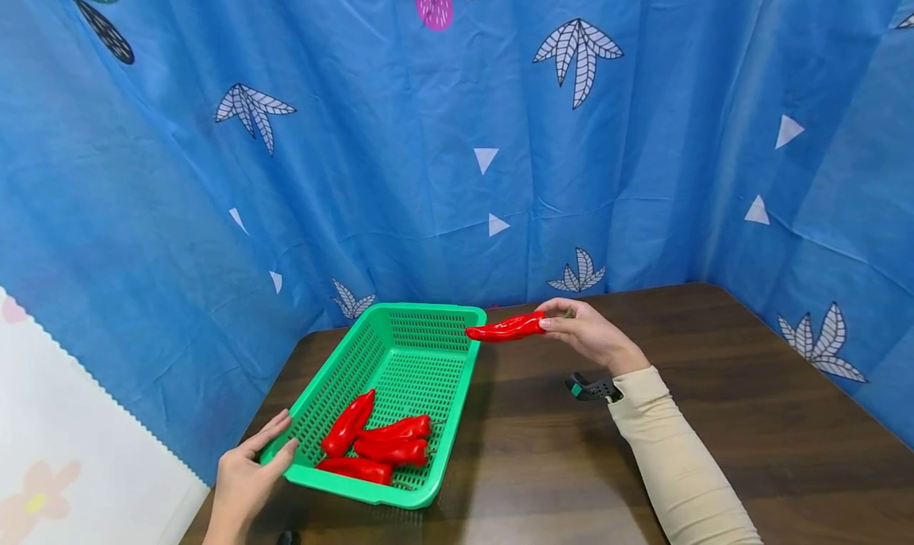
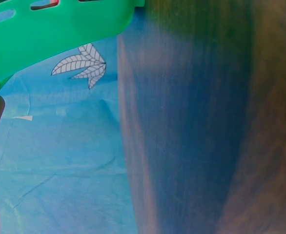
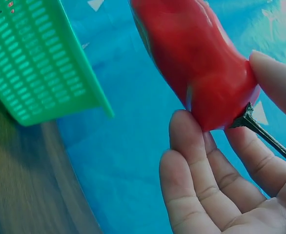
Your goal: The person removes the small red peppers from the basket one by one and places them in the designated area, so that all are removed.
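My right hand (image 1: pixel 581 331) pinches a long red pepper (image 1: pixel 508 328) by its stem end, above the table beside the basket's far right corner. In the right wrist view the thumb and fingers hold the thick end of the pepper (image 3: pixel 196 63), and its dark green stem (image 3: pixel 262 131) points back toward the palm. The left hand (image 1: pixel 246 470) grips the near left corner of a green plastic basket (image 1: pixel 467 386), thumb over the rim. Several red peppers (image 1: pixel 393 452) lie in the basket's near end; its far end shows bare mesh floor.
Dark brown wooden table (image 1: pixel 528 450) extends under and to the right of the basket. A blue patterned curtain (image 1: pixel 428 132) hangs behind it and along the sides. At the lower left is a white cloth (image 1: pixel 71 434) with a scalloped edge. A small black object (image 1: pixel 289 538) shows at the bottom edge.
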The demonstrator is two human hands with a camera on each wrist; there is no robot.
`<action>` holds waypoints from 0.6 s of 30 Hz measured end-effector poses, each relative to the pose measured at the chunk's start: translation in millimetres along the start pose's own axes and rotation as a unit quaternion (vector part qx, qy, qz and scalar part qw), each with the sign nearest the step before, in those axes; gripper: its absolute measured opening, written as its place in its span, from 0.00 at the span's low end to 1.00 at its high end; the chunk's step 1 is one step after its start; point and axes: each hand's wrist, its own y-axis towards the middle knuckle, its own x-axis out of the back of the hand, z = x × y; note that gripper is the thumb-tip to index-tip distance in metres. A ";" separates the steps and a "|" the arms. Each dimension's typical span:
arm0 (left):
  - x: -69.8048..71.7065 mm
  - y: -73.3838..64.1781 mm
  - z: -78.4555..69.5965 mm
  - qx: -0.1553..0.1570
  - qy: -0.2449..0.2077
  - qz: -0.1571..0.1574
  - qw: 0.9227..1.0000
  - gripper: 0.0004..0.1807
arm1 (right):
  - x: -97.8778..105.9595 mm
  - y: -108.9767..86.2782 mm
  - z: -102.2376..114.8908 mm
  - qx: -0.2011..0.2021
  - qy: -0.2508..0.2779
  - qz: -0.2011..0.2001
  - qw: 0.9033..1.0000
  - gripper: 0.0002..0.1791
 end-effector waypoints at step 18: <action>0.7 2.0 0.4 -0.005 0.015 0.003 1.000 0.23 | 15.4 0.2 -19.9 -0.024 0.021 -0.066 0.997 0.20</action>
